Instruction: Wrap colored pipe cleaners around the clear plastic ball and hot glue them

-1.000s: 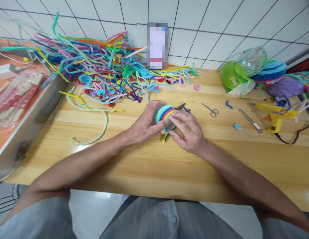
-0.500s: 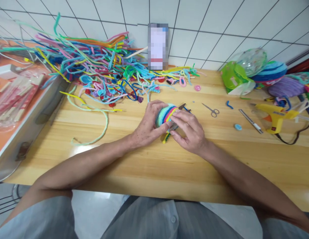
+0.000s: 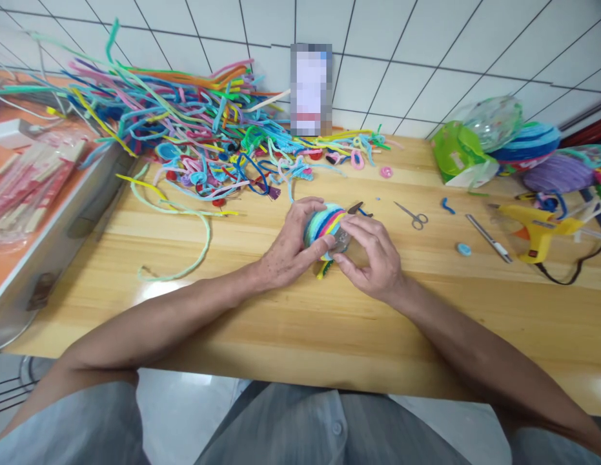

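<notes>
Between my hands is a round ball (image 3: 324, 223), wrapped in stripes of mint green, blue, pink and yellow pipe cleaner, with a bare clear plastic part at its right. My left hand (image 3: 295, 248) is closed around the left side, thumb lying across the front. From the right, my right hand (image 3: 372, 255) holds the clear end with curled fingertips and thumb. Pliers (image 3: 323, 268) lie on the table under the ball; their yellow-green handle and dark jaws stick out, while the middle is hidden.
A heap of pipe cleaners (image 3: 184, 123) covers the back left, with a phone (image 3: 310, 90) propped behind. Small scissors (image 3: 412, 215), a utility knife (image 3: 488, 239) and a yellow glue gun (image 3: 537, 229) lie at right. Wrapped balls (image 3: 527, 145) stand beyond them. An orange-lined tray (image 3: 10, 284) is at left.
My right hand's fingers have drawn back slightly to the right, so more of the clear plastic shows. My left hand stays on the ball. The camera view has shifted a little.
</notes>
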`<state>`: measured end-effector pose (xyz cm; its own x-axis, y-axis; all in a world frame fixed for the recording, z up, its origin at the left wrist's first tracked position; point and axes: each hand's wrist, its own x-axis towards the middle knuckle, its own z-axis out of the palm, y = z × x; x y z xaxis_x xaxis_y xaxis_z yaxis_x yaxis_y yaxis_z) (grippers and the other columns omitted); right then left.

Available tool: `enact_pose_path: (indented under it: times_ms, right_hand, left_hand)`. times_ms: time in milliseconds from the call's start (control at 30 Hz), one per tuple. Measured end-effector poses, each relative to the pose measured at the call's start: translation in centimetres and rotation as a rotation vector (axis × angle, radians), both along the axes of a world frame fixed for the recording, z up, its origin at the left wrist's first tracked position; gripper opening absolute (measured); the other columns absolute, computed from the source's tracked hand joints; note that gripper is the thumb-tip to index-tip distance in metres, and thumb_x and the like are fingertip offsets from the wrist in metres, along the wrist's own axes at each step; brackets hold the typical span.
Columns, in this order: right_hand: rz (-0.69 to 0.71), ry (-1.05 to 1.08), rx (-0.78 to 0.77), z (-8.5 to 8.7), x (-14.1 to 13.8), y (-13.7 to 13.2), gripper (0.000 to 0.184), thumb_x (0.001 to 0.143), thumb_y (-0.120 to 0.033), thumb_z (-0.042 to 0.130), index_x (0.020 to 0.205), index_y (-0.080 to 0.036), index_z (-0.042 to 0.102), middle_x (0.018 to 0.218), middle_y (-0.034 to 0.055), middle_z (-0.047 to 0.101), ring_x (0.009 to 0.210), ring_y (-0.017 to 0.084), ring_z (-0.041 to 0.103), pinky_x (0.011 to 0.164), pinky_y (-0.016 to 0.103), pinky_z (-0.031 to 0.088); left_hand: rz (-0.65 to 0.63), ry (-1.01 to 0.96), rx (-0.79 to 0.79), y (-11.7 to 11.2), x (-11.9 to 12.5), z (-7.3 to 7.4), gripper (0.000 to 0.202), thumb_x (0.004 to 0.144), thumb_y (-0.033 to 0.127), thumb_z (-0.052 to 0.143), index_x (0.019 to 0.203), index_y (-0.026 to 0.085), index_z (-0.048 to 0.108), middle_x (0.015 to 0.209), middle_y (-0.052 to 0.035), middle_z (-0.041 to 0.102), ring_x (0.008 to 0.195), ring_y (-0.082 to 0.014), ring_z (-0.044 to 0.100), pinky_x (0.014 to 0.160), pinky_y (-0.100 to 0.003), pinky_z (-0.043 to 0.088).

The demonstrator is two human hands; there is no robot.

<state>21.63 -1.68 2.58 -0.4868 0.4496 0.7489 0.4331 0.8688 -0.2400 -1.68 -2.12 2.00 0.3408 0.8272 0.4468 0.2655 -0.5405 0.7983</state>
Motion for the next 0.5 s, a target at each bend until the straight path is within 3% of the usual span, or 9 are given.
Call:
enact_pose_path:
  times_ms: [500]
  right_hand:
    - [-0.047, 0.011, 0.061, -0.16, -0.93, -0.05, 0.076, 0.096, -0.025, 0.079, 0.165, -0.023, 0.048, 0.136, 0.0162, 0.075, 0.127, 0.036, 0.075, 0.106, 0.057, 0.068]
  left_hand:
    - [0.010, 0.082, 0.046, 0.03, -0.15, 0.87, 0.051, 0.113, 0.051, 0.056, 0.156, 0.026, 0.045, 0.156, -0.0144, 0.055, 0.154, -0.0295, 0.049, 0.135, -0.052, 0.042]
